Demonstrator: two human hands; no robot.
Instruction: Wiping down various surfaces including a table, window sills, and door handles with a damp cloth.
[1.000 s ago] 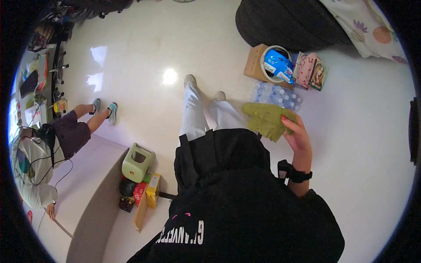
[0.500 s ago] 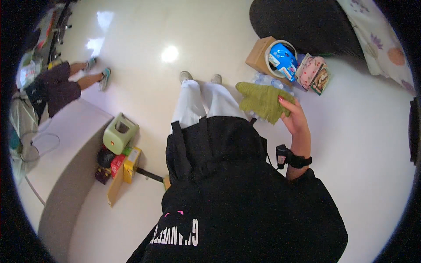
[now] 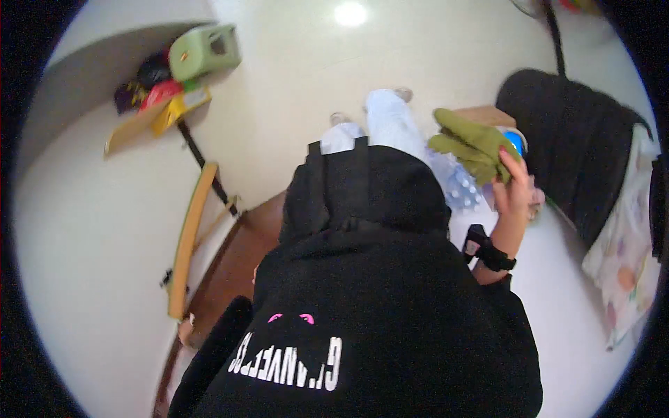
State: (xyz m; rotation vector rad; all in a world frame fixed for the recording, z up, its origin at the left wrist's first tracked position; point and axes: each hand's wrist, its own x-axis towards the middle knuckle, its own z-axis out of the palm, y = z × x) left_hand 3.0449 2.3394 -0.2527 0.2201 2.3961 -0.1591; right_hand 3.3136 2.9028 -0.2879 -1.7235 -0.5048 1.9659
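My right hand (image 3: 513,182) grips a crumpled olive-green cloth (image 3: 477,148), thumb on top, holding it out at the right of the head view. Black straps with a small device (image 3: 481,244) circle my right wrist. Below and beyond the cloth stand a cardboard box (image 3: 486,116) and a plastic-wrapped pack of clear bottles (image 3: 460,189), both partly covered by it. A blue package (image 3: 514,141) shows just behind the cloth. My left hand cannot be made out; only the black sleeve (image 3: 212,359) shows on that side.
A light-green stool (image 3: 203,54) stands far left, beside a yellow box (image 3: 182,109) and a red package (image 3: 162,93). A long wooden-edged piece (image 3: 191,240) lies along the left. At right are a large dark padded object (image 3: 571,146) and flower-patterned fabric (image 3: 620,279).
My view has turned left, so the stool and boxes sit higher and the other person has left the picture. My right hand keeps the cloth, now in front of the box.
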